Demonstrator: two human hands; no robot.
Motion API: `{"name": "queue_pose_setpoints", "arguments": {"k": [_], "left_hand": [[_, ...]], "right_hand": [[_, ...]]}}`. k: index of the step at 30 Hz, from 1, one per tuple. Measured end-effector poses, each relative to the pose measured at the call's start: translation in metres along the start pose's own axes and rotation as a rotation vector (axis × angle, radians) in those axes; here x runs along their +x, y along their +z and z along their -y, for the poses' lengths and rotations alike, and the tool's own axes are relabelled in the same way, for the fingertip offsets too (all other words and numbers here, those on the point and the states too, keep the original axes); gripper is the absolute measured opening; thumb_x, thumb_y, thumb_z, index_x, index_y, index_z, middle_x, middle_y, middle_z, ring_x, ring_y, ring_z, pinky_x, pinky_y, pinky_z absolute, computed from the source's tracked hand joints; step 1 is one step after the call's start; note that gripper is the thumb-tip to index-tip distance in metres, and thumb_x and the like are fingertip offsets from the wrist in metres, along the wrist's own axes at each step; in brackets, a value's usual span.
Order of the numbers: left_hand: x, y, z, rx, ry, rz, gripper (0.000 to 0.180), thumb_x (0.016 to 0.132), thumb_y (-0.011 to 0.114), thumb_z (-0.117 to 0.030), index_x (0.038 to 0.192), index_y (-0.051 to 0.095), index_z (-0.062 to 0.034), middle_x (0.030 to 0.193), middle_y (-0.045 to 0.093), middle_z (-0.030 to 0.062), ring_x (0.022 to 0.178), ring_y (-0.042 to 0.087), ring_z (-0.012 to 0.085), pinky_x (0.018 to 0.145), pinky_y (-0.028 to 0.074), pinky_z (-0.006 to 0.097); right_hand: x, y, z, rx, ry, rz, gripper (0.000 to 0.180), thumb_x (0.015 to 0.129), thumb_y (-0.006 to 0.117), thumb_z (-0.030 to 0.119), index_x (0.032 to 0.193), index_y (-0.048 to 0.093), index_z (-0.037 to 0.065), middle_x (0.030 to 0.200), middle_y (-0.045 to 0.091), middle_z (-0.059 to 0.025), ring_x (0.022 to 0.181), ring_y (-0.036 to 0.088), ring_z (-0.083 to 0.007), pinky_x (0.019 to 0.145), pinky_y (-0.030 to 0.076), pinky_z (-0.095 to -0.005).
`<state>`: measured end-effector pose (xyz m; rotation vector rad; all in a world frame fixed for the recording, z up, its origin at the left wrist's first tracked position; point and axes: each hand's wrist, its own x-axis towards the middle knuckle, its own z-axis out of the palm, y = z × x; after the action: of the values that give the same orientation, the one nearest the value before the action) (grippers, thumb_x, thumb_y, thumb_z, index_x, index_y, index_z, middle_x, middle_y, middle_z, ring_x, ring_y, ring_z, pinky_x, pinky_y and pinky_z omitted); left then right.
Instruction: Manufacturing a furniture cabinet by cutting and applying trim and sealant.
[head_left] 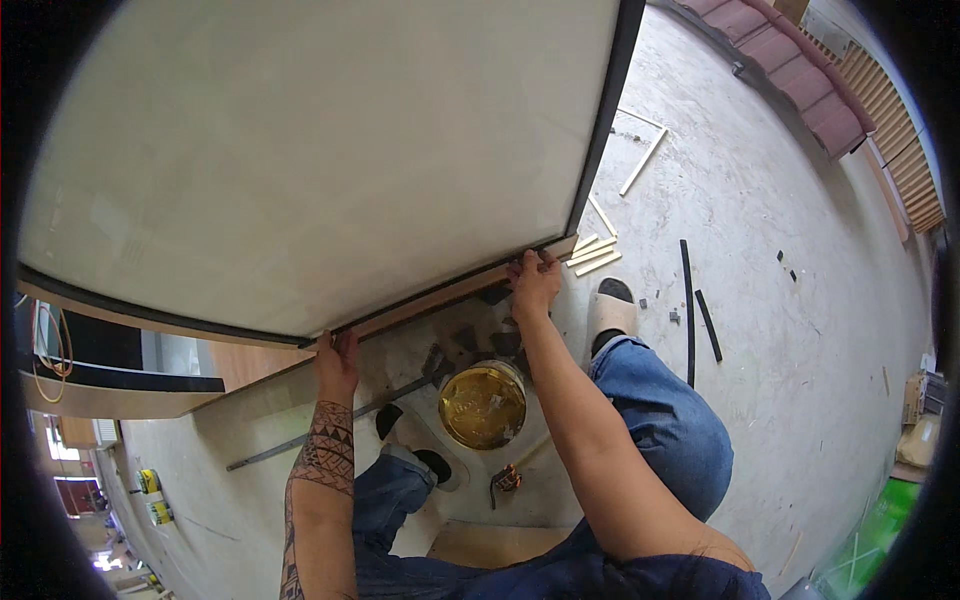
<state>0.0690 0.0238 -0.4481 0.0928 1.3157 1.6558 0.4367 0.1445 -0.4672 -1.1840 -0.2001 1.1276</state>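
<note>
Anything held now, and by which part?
Left hand and right hand are both on the near edge of the large pale panel; gripping or only pressing, can't tell.

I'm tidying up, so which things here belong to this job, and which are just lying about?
Apparently in use:
pale flat panel with black edging
long brown wooden edge, touched by left fingers and right fingers

Probably lying about:
thin yellowish wooden sticks
two long black strips

From the right hand (537,287), the large panel (330,165) closes off ten to twelve o'clock, pale strips (599,264) lie at two and a gold-topped container (482,405) stands at seven, while past the slippered foot (613,316) and black strips (688,312), floor (830,300) leaves reaching room at three.
</note>
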Motion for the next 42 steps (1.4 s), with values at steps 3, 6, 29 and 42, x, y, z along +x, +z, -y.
{"name": "queue_pose_setpoints", "arguments": {"k": [3,6,29,42], "left_hand": [[-0.003,0.008,0.016,-0.040,-0.056,-0.007,0.044,0.108,0.055,-0.024,0.139,0.045,0.0065,0.123,0.061,0.0197,0.114,0.066,0.0312,0.102,0.060,0.039],[0.004,-0.007,0.023,0.159,0.086,0.167,0.046,0.108,0.055,-0.023,0.141,0.042,0.0076,0.126,0.059,0.0206,0.117,0.065,0.0325,0.104,0.060,0.040],[0.046,-0.042,0.025,0.245,0.059,0.140,0.028,0.108,0.057,-0.028,0.113,0.061,-0.0007,0.102,0.065,0.0114,0.097,0.064,0.0237,0.092,0.058,0.037],[-0.006,0.033,0.028,-0.069,-0.007,-0.190,0.036,0.103,0.065,-0.022,0.123,0.056,0.0067,0.106,0.063,0.0144,0.094,0.068,0.0246,0.082,0.063,0.039]], "right_hand": [[0.007,-0.012,0.004,-0.009,-0.008,-0.022,0.038,0.103,0.066,0.014,0.132,0.047,-0.002,0.105,0.062,-0.0133,0.079,0.069,-0.0213,0.069,0.063,-0.0348],[0.009,-0.011,0.007,-0.072,-0.027,-0.032,0.037,0.103,0.065,0.014,0.131,0.047,-0.002,0.108,0.063,-0.0148,0.078,0.070,-0.0224,0.069,0.064,-0.0360],[0.035,-0.004,-0.022,-0.127,0.037,-0.043,0.028,0.095,0.072,0.010,0.120,0.064,0.001,0.097,0.070,-0.0094,0.079,0.067,-0.0197,0.067,0.061,-0.0359],[0.057,-0.032,-0.004,-0.111,0.003,0.063,0.019,0.102,0.064,0.007,0.115,0.059,-0.006,0.095,0.068,-0.0156,0.077,0.069,-0.0243,0.065,0.065,-0.0361]]}}
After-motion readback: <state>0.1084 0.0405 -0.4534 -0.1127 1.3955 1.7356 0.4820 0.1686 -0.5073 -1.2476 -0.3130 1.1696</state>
